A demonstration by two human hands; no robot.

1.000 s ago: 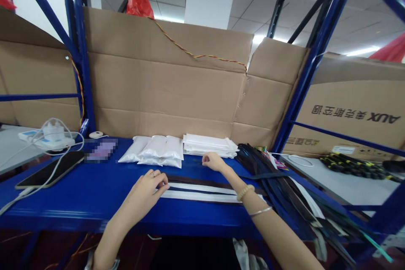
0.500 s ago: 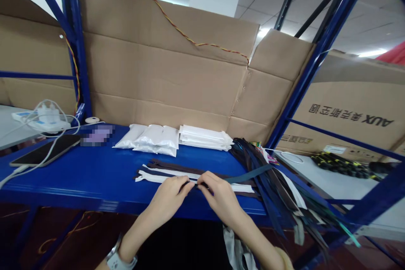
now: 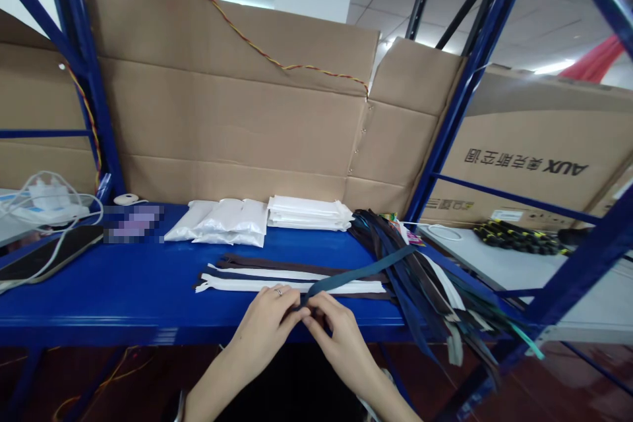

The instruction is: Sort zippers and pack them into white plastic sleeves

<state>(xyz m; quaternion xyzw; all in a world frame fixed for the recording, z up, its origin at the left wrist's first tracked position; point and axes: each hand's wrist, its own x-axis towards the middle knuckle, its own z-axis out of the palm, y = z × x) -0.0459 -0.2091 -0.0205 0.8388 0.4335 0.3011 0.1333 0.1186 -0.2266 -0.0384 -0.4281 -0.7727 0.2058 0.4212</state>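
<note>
Pinching teal zipper [image 3: 357, 271] end, fingers of left hand [image 3: 271, 316] and right hand [image 3: 336, 324] closed; rest trails right over counter [image 3: 133, 290]. White packets [image 3: 230, 219] behind, contents unclear.

The person's 2 hands together at the fingertips, left hand [image 3: 270, 320] wearing 1 ring, right hand [image 3: 339, 330] with curled fingers, both forearms angled inward.

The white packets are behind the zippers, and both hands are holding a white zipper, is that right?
Not quite: in the head view, both hands hold a dark blue-green zipper. The white packets are behind the zippers.
</note>
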